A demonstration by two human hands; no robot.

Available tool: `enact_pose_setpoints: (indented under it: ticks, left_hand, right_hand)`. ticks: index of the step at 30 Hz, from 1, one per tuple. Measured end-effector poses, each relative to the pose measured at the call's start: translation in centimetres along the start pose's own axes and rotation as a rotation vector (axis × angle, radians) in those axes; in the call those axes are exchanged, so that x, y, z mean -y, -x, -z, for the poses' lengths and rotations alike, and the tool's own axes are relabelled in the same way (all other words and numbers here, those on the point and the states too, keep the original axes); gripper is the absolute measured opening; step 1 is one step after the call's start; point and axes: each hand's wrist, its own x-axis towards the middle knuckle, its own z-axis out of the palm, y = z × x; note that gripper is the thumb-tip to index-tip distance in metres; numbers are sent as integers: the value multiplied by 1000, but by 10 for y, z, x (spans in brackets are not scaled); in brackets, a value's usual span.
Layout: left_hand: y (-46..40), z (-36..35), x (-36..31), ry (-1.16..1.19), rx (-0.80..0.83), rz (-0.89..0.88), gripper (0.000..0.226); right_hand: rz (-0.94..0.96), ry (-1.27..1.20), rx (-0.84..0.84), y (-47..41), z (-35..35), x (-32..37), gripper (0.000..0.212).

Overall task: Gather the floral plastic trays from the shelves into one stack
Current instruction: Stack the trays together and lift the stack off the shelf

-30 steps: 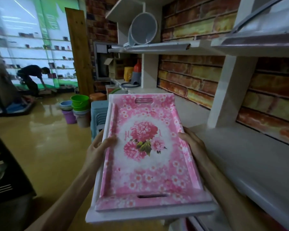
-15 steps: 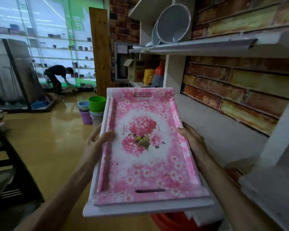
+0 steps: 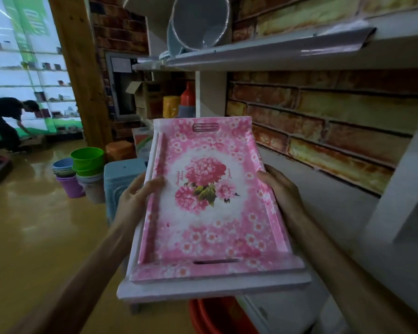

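- Left hand (image 3: 136, 197) grips the left rim of the stack of floral trays (image 3: 210, 208), thumb curled over the top, fingers hidden beneath.
- Right hand (image 3: 281, 189) clasps the right rim, fingers curled under.
- The stack sits between both hands, held in the air.
- Right of the right-hand fingers, a white shelf (image 3: 348, 213) against brick.
- Left of the left-hand fingers, stacked buckets (image 3: 87, 160) on the floor.

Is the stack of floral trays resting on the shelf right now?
No, the stack of floral trays is held up in the air, the left hand and right hand each gripping one long side.
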Motion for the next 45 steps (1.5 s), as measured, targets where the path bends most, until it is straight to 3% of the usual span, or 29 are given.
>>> enact_pose_setpoints:
  ticks: [3, 9, 15, 23, 29, 31, 35, 45]
  left_hand:
    - [-42, -30, 14, 59, 136, 50, 38]
    - [-138, -99, 41, 106, 387, 106, 34]
    - [-215, -168, 66, 69, 615, 163, 40]
    - [-250, -251, 99, 69, 856, 225, 31]
    - [-261, -300, 125, 31, 939, 293, 20]
    - [-267, -313, 136, 17, 942, 325, 26]
    - [-279, -334, 155, -31, 950, 358, 34]
    - [-291, -357, 177, -76, 945, 389, 13]
  right_hand:
    - [18, 15, -121, -19, 20, -2, 35]
    - [38, 44, -405, -53, 57, -11, 38]
    - [28, 51, -610, -73, 87, -12, 62]
    - [17, 66, -947, -67, 114, -19, 23]
    - [-12, 61, -1154, -68, 132, -28, 44]
    - [-27, 66, -1189, -70, 139, -32, 47]
    - [-44, 66, -1202, -76, 149, -40, 50]
    - [-95, 48, -1240, -88, 164, -55, 53]
